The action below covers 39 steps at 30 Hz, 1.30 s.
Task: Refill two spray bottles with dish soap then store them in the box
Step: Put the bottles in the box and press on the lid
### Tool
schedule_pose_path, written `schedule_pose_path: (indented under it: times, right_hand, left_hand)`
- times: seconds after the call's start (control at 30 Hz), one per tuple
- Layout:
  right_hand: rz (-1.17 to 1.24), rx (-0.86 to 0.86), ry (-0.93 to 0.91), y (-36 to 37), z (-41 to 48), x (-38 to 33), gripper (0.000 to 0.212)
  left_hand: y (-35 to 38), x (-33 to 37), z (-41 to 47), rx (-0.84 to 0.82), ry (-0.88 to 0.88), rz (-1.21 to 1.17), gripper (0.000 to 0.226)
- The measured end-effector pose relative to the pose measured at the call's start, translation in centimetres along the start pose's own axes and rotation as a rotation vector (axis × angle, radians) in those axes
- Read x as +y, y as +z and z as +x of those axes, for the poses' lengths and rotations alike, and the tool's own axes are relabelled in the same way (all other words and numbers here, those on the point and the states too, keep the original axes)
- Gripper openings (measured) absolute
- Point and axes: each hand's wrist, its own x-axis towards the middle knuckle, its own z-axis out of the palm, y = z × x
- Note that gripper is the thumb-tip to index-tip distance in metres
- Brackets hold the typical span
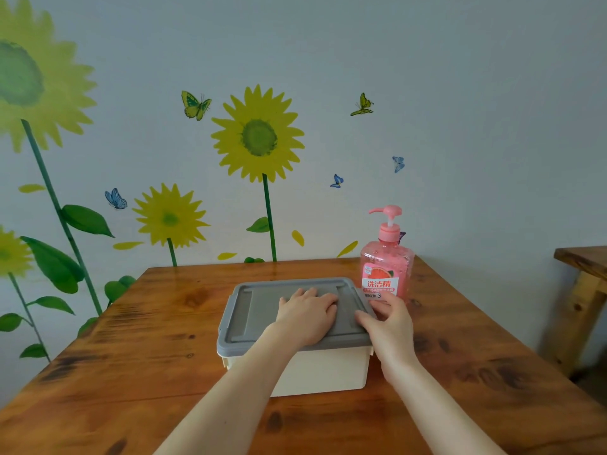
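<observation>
On the grey lid (256, 310), at the middle of the wooden table (147, 339):

1. Left hand (307, 318). The fingers (323, 298) are held nearly straight and close together and are laid flat on the lid's top, palm down. Nothing is gripped.

2. Right hand (389, 323). The fingers are curled over the lid's right rim, with the thumb set against the same rim farther back, so that the edge is held between them. Whether a side latch is caught under them cannot be told.

3. Lid. Grey plastic with a recessed panel, seated level on the box and closed.

4. Box (328, 369). Cream plastic and rectangular, stood upright on the table. Its contents are hidden by the lid.

5. Dish soap bottle (386, 257). Clear, filled with pink liquid, stood upright just beside the box's far right corner. It is topped with a pink pump head (387, 213), spout turned left. On the label (380, 284) a cut grapefruit is pictured above "洗洁精" in red. A figure "3" can be read lower down, and the smaller print is too fine to read. The bottle's foot is hidden by the right hand.

6. Wall (460, 93). Pale, decorated with yellow sunflowers (258, 134) and small butterflies (196, 105).

7. Second table (581, 261). Wooden, cut off at the right edge.
</observation>
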Motion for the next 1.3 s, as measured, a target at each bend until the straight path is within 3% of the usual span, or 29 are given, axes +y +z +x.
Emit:
schedule_pose_path:
  times: [0.3,0.5,0.67,0.87,0.97,1.13,1.3]
  right_hand:
    - [0.008,-0.135,0.076,0.2,0.3,0.2,0.034]
    - [-0.297,-0.158,-0.154,-0.1,0.9,0.3,0.032]
    - [-0.498,-0.199,-0.217,-0.4,1.2,-0.2,0.038]
    - [-0.65,-0.281,-0.286,-0.8,1.6,-0.9,0.026]
    - [-0.653,-0.295,-0.274,-0.7,1.2,-1.1,0.031]
    - [-0.606,-0.332,-0.261,-0.9,0.3,-1.7,0.037]
    - [-0.806,-0.576,-0.193,-2.1,0.0,-2.7,0.082]
  left_hand:
    - [0.0,0.0,-0.1,0.0,-0.002,-0.009,0.041]
    - [-0.1,0.2,-0.1,-0.004,0.004,0.019,0.041]
    - [0.0,0.2,0.0,-0.001,0.008,0.019,0.041]
    - [0.0,0.2,0.2,-0.01,0.032,0.027,0.041]
    - [0.1,0.2,-0.1,0.029,0.022,-0.006,0.038]
    - [-0.4,0.0,-1.3,0.252,-0.017,-0.199,0.033]
    - [-1.7,-2.6,-4.2,0.374,-0.079,-0.176,0.039]
